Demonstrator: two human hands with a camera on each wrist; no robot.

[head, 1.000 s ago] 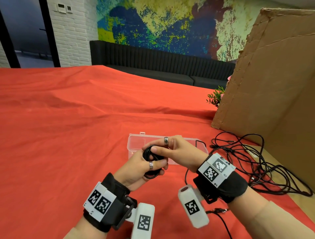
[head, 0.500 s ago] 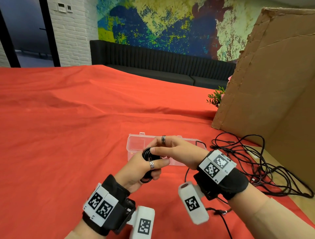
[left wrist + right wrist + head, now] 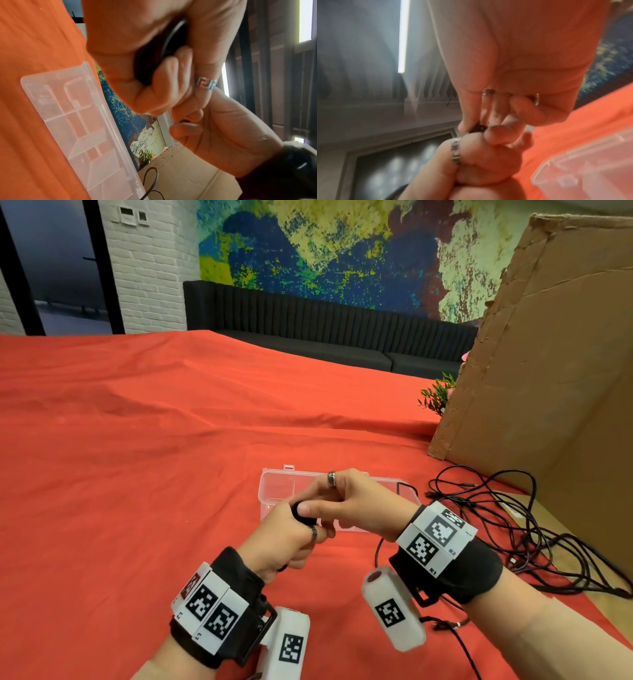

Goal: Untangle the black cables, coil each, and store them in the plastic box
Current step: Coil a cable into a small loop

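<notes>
The left hand (image 3: pixel 287 539) is curled tight round a small coil of black cable (image 3: pixel 303 513), its fingers wrapped through the loops, and the right hand (image 3: pixel 356 505) pinches the top of that coil between thumb and forefinger. Half a second ago the coil sat looser and showed as an open ring below the left hand's thumb; now it is squeezed nearly out of sight, with only a dark bulge at the top and a small loop under the left palm. Both hands have also lifted a little and moved toward the clear plastic box (image 3: pixel 274 491), which lies open on the red-covered worktop (image 3: pixel 137 474) just beyond them. The left wrist view shows the box's divided compartments (image 3: pixel 82 124) with no cable in the part that can be seen; the rest is hidden.

That tightening suggests the winding of this cable is about finished and it is being compacted to fit a compartment. Placing it in the box looks like the next step.

To the right, near the upright cardboard sheet (image 3: pixel 548 371), a loose tangle of black cables (image 3: pixel 531 535) sprawls across the worktop, and one strand (image 3: pixel 459 642) trails under the right wrist. Most of the task is therefore still ahead.
</notes>
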